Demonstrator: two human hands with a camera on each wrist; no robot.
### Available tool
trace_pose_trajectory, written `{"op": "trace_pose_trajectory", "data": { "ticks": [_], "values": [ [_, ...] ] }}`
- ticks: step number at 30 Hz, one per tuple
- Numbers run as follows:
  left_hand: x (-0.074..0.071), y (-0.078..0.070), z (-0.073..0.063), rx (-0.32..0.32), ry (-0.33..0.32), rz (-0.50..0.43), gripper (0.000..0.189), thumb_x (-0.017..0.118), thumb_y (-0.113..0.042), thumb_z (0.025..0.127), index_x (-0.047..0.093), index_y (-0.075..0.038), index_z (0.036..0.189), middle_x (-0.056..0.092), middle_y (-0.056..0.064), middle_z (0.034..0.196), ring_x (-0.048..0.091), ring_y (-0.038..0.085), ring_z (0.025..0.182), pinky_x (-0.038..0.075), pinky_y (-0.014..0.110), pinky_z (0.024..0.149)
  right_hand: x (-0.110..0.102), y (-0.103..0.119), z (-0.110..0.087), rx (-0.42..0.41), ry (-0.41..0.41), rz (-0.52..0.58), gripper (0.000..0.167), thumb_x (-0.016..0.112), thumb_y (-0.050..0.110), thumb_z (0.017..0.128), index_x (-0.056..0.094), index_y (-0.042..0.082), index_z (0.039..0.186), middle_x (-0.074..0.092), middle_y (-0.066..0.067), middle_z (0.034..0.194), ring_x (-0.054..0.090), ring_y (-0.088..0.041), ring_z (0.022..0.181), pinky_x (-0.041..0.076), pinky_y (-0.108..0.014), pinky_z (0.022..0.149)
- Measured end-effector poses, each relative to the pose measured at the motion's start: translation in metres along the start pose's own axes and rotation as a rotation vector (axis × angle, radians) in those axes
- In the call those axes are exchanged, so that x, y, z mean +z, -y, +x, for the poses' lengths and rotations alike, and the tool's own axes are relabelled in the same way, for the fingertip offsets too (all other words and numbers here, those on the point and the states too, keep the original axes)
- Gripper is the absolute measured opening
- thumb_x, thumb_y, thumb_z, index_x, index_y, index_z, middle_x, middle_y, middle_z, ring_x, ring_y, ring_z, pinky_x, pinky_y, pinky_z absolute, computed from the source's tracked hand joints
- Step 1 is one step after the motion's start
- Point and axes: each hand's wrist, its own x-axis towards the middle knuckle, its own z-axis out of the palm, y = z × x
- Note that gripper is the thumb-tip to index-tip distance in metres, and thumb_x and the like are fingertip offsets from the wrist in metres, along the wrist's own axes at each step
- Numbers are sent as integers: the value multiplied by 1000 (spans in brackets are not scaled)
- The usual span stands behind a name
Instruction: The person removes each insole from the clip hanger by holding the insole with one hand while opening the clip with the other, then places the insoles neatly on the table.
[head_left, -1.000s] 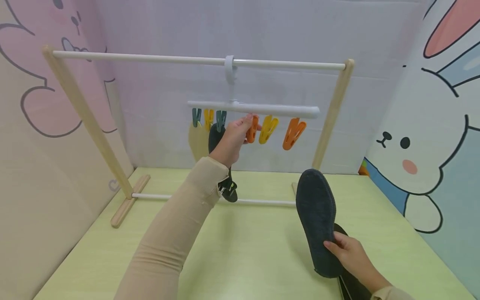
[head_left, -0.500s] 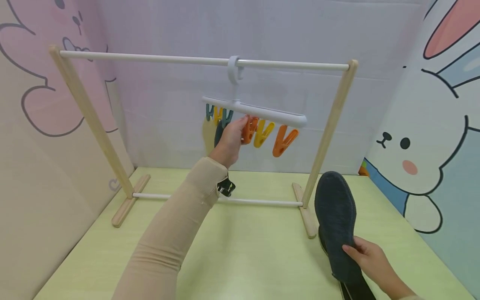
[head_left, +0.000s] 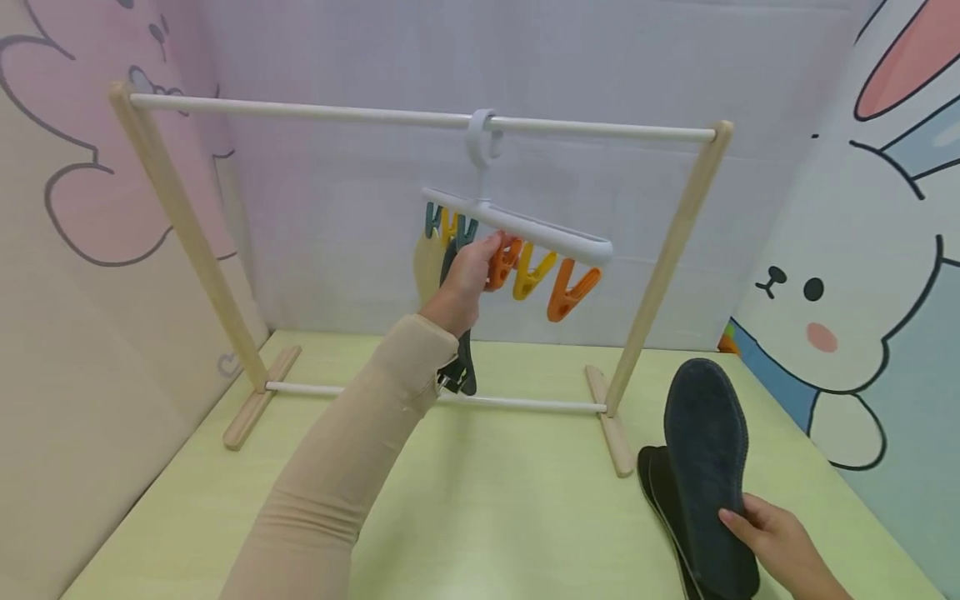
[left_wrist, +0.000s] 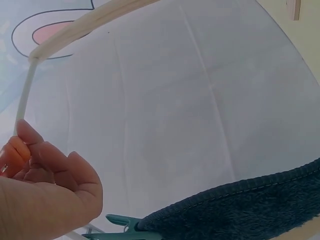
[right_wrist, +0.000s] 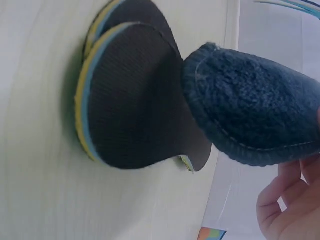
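Note:
My left hand pinches an orange clothespin under a white clip hanger. To its right on the hanger dangle a yellow clothespin and a second orange clothespin. Left of that hand hang a cream insole and a dark insole, partly hidden by the hand; the left wrist view shows a fuzzy dark insole in a green clothespin. Low on the right, my right hand holds a dark blue insole by its edge, fuzzy in the right wrist view.
Overlapping black insoles with yellow-and-blue edges lie on the pale table, behind the held one. The hanger hooks over the white top rail of a wooden rack, whose right foot stands near them. Cartoon-printed panels flank the table.
The hanger has swivelled, its right end coming nearer to me, while my left hand keeps the orange clothespin. My right hand has moved right and down with the blue insole.

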Motion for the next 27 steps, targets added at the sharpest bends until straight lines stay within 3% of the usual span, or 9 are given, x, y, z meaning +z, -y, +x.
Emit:
{"op": "trace_pose_trajectory", "data": {
  "ticks": [7,14,18,27],
  "values": [
    [-1,-2,-2,-20,-20,-10,40,31,-25,106,59,1,119,49,0,78,36,12,62,28,23,65,-11,-11,1,22,40,-16,34,53,16,100,57,-16,112,64,-26,106,64,-35,95,52,-41,77],
    [-3,-1,-3,-36,-42,17,42,30,-27,106,60,-1,120,45,0,77,37,14,66,29,27,70,-19,-21,0,30,84,-63,31,53,17,99,60,-12,106,66,-17,97,61,-15,80,49,-28,68],
    [-3,-3,-5,-31,-49,16,42,30,-27,106,60,0,117,44,0,75,38,14,66,30,27,69,-20,-25,-3,27,115,-78,25,53,17,100,62,-6,98,63,-7,86,54,-8,72,44,-28,65],
    [-2,-5,-7,-35,-33,-15,37,31,-27,106,58,-2,106,42,-1,68,36,13,60,29,26,67,-30,-36,-5,1,209,-112,24,54,15,98,61,-7,97,65,-12,91,54,-14,76,46,-34,67]
  ]
}}
